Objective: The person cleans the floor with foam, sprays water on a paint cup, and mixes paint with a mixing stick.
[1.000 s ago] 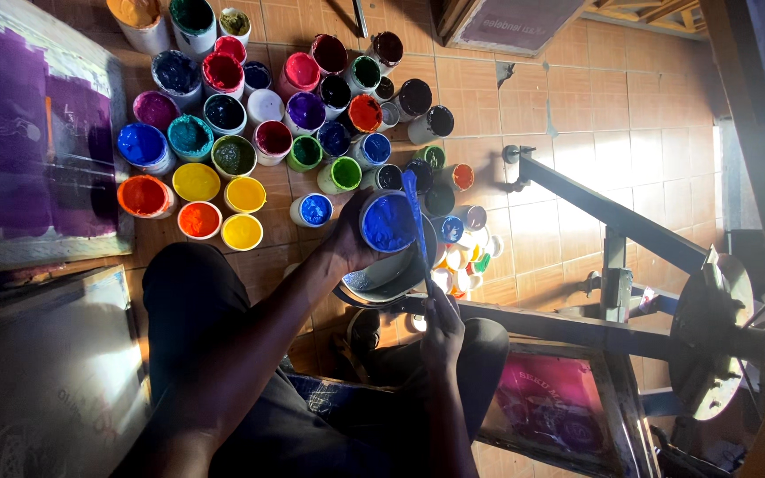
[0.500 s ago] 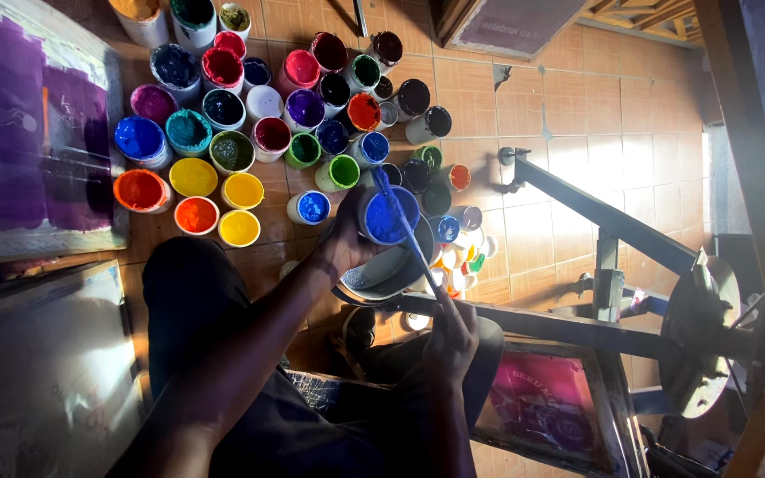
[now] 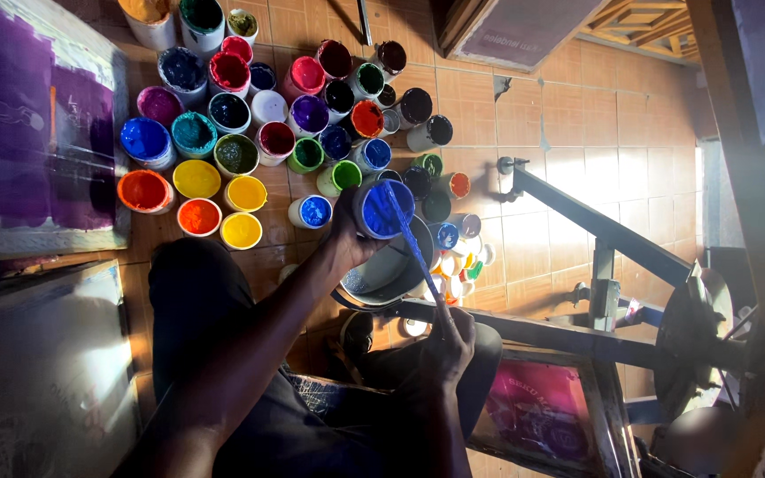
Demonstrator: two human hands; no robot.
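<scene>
Your left hand grips a pot of blue paint, tilted over a shallow metal bowl just above the tiled floor. Your right hand is closed around a thin stick — its blue-coated tip reaches into the pot. Many open paint pots — orange, yellow, red, green, purple — crowd the floor beside it.

The scene is seen from a single head-worn camera, pointed steeply down from close above the person's arms toward the tiled floor, with no second view provided for overlap.
</scene>
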